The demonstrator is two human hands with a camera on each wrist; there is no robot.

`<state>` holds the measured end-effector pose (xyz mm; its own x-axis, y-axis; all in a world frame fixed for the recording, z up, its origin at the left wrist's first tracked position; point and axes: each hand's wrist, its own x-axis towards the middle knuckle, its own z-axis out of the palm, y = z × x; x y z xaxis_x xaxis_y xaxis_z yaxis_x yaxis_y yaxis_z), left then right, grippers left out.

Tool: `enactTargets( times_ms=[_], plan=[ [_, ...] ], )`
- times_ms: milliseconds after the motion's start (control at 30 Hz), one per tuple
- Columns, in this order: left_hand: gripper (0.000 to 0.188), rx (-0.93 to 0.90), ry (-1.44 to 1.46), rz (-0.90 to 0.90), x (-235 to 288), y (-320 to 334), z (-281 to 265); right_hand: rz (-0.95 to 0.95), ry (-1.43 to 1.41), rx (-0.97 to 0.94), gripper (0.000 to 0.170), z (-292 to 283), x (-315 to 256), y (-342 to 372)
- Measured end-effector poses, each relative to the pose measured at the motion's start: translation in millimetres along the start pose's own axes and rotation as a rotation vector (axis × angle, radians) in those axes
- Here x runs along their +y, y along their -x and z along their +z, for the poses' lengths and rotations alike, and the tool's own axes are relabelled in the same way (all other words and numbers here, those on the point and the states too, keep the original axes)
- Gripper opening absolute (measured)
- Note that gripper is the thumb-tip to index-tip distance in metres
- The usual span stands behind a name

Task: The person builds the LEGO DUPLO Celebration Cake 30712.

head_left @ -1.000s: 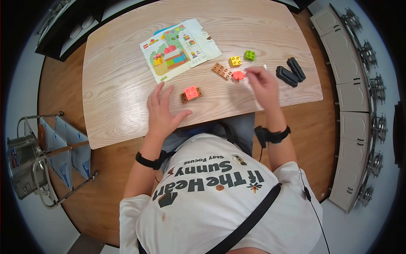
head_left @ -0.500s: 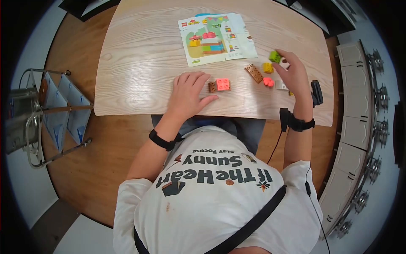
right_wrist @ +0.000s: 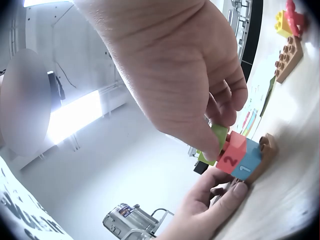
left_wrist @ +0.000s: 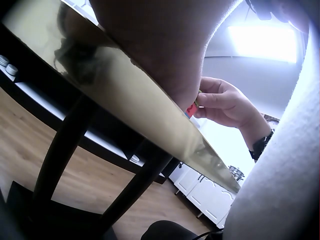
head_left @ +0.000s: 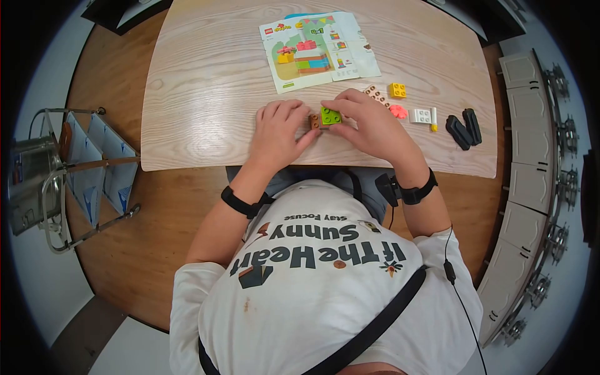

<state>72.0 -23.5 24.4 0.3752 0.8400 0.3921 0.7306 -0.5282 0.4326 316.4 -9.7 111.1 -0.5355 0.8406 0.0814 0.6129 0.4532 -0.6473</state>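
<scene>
In the head view, my right hand (head_left: 373, 128) pinches a green brick (head_left: 330, 115) between thumb and fingers. The right wrist view shows that green brick right on top of a red brick (right_wrist: 230, 154) marked 2. Under the red one is a blue brick (right_wrist: 247, 166) marked 1, which sits on a studded brown plate (right_wrist: 266, 155). My left hand (head_left: 279, 131) is at the plate's left end, with thumb and fingertips close around it. In the left wrist view, the left forearm hides most of the stack.
A second brown plate (head_left: 377, 95), a yellow brick (head_left: 398, 90), a red flower-shaped piece (head_left: 398, 112) and a white brick (head_left: 420, 116) lie to the right. Beyond them are two black objects (head_left: 464, 129). The instruction sheet (head_left: 320, 51) lies at the back.
The right hand first moved from near the red flower piece to the green brick, then carried it left onto the stack. The left hand has closed in on the brown plate's end.
</scene>
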Motion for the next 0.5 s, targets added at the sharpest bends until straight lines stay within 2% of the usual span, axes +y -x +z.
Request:
enactTargets(
  times_ms=[167, 233, 333, 433, 500],
  plan=[
    [0.047, -0.017, -0.037, 0.031, 2, 1, -1, 0.030, -0.091, 0.050, 0.046, 5, 12, 7],
    [0.050, -0.014, -0.021, 0.010, 2, -1, -1, 0.055, -0.139, 0.048, 0.046, 6, 11, 8],
    [0.056, -0.029, -0.034, 0.014, 5, 2, -2, -0.005, -0.187, 0.093, 0.049, 15, 22, 10],
    [0.065, -0.058, -0.031, 0.035, 6, -1, -6, -0.038, -0.237, 0.210, 0.058, 23, 25, 14],
    [0.070, -0.057, 0.090, 0.009, 0, -1, -9, 0.041, -0.244, 0.227, 0.060, 14, 22, 23]
  ],
)
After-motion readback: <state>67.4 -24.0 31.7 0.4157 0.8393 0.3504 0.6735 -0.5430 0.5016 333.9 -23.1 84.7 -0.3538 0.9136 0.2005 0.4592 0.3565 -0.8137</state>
